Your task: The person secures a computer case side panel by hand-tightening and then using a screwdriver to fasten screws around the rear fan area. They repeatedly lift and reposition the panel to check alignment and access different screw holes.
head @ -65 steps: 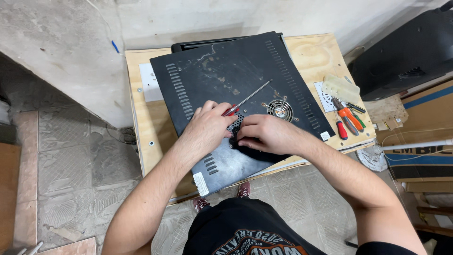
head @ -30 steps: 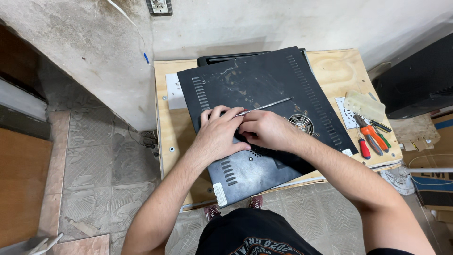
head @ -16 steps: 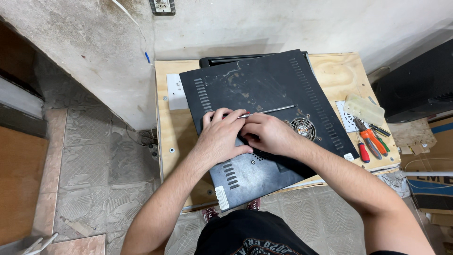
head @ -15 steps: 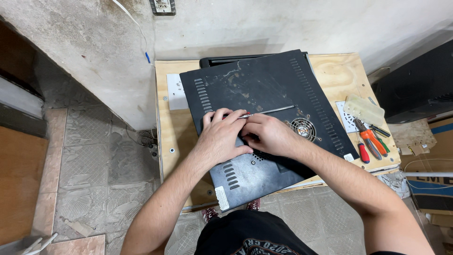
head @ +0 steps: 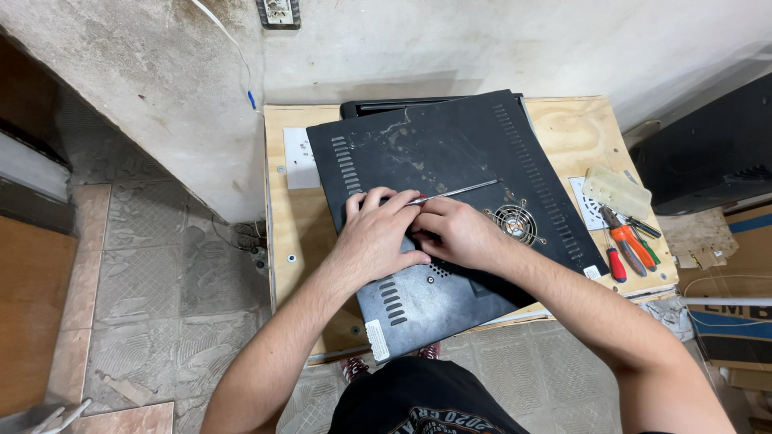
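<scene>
Two hands rest close together on the black metal panel point(head: 450, 217), which lies tilted on the wooden bench point(head: 579, 137). The left hand point(head: 378, 237) presses flat, fingers spread and holding nothing. The right hand point(head: 458, 233) has fingers curled around a thin metal rod point(head: 458, 191) pointing far right. Pliers point(head: 629, 239) lie at the right.

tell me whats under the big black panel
The black panel lies on a plywood table; another black piece peeks out behind it. Anything else beneath is covered.
</scene>
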